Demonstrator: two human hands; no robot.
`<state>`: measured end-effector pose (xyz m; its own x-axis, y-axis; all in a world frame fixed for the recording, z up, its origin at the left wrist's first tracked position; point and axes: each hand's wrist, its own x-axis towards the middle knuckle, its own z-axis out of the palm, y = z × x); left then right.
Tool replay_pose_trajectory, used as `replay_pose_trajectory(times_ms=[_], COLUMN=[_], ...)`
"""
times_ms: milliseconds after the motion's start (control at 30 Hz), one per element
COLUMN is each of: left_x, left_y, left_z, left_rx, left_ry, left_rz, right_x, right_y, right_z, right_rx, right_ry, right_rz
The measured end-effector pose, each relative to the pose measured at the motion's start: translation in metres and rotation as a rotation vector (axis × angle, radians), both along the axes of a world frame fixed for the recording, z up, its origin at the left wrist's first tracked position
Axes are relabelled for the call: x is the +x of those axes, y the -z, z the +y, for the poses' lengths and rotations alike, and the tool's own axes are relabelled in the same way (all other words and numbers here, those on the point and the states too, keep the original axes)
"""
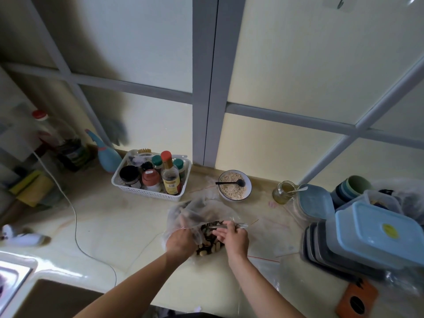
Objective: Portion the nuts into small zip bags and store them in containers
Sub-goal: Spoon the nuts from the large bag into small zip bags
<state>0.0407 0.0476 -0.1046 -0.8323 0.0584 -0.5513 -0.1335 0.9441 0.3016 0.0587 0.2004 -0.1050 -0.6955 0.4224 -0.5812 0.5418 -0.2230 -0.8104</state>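
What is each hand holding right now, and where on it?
Left hand grips the big plastic bag of nuts at its gathered edge. Right hand holds a small zip bag near its mouth.

At the far side of the pale counter (119, 223) stands a white basket (146, 191) full of bottles and jars, among them a sauce bottle (170, 177) with a red cap. Just left of it leans a blue spray bottle (107, 154). To the right, near the wall, is a bowl of oats (234, 185) with a black spoon (230, 183) lying across it, and further right a glass jar (282, 192). A white cable (74, 216) runs over the counter on the left, beside yellow cloths (34, 187). An orange board (356, 300) lies at the near right corner.
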Motion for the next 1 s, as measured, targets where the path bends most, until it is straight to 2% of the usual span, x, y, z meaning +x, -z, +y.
replay_pose_trajectory(times_ms=[133, 333, 700, 833, 1000], left_x=[0.002, 0.002, -0.012, -0.020, -0.019], left_y=[0.008, -0.002, -0.003, 0.006, -0.005], left_z=[-0.002, 0.000, 0.010, 0.011, 0.011], left_rx=[0.077, 0.061, 0.277, 0.369, 0.532], left_ry=[-0.124, 0.012, -0.078, -0.074, -0.118], left_rz=[0.052, 0.003, 0.124, 0.131, 0.291], right_x=[0.005, 0.006, 0.012, 0.015, 0.014], right_y=[-0.012, -0.038, -0.071, -0.078, -0.090], right_z=[0.007, 0.022, 0.033, 0.029, 0.026], right_rx=[0.075, 0.225, 0.322, 0.370, 0.428], right_ry=[0.044, 0.051, -0.047, -0.221, -0.511], right_rz=[0.031, 0.074, 0.168, 0.243, 0.438])
